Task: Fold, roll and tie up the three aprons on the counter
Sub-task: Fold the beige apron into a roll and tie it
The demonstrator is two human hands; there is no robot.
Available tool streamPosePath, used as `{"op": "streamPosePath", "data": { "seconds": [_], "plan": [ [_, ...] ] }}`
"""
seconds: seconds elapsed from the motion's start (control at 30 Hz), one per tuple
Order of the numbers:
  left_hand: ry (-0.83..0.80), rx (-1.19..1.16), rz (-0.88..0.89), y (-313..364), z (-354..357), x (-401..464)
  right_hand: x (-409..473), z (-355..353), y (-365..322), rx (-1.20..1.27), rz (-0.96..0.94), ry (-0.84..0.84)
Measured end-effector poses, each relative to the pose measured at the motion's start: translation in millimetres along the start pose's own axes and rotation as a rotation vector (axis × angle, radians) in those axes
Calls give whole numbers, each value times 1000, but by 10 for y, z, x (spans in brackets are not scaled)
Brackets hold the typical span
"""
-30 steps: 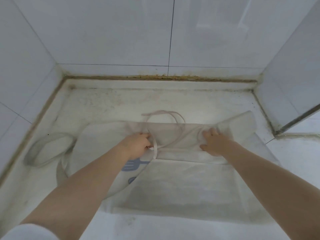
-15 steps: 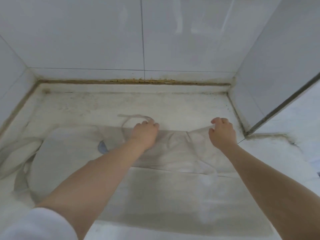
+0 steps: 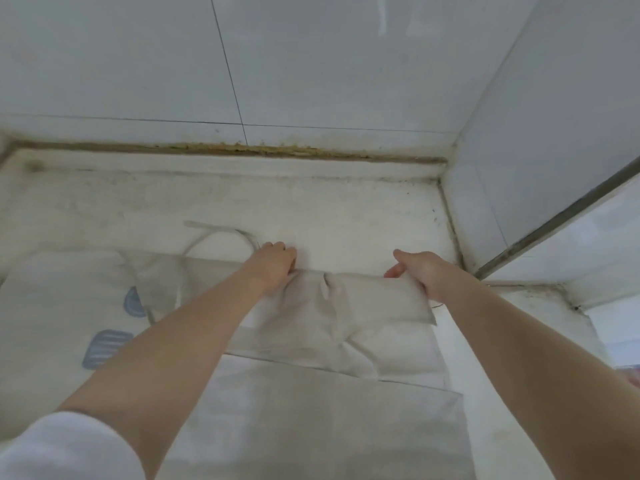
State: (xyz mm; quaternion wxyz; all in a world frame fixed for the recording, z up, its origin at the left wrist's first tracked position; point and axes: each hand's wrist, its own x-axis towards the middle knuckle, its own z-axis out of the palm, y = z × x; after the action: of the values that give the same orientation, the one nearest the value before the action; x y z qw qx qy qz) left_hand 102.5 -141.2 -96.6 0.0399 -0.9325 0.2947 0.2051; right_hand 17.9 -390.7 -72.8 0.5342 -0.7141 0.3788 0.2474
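On a pale, stained desk (image 3: 346,209) in a white-tiled corner, a beige apron (image 3: 311,375) is lying spread from the centre toward six o'clock. Brownish grime is running along the seam where the back wall (image 3: 311,64) is meeting the desk at twelve o'clock. The left hand (image 3: 273,268) is gripping the apron's folded far edge, fingers curled over it. The right hand (image 3: 424,275), at two o'clock, is pinching the same fold, thumb out. A strap (image 3: 221,233) is looping at eleven o'clock. Blue printed shapes (image 3: 107,348) at nine o'clock are blurring, hard to identify. Forearms are hiding part of the cloth.
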Motion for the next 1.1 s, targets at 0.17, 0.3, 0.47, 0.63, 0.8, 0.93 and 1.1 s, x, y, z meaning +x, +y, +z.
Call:
{"op": "streamPosePath", "data": {
  "seconds": [0.17,0.3,0.47,0.63,0.8,0.93,1.1],
  "plan": [
    [-21,96,-63,-59,8,-62,20,-161,73,29,-317,83],
    [49,71,-154,-50,-140,-50,-49,-308,93,-13,-402,203],
    [100,-119,-192,119,-228,-33,-15,-236,-35,122,-288,408],
    [-45,-82,-81,154,12,-118,26,-284,74,-317,-295,349],
    [-5,-70,61,39,11,-220,-63,-139,65,-1066,-283,631],
    [23,-20,170,-29,-30,-423,-180,371,-107,-1168,-614,448],
    [136,31,81,-351,117,-835,-239,1051,-66,-1226,-826,-24]
  ]
}}
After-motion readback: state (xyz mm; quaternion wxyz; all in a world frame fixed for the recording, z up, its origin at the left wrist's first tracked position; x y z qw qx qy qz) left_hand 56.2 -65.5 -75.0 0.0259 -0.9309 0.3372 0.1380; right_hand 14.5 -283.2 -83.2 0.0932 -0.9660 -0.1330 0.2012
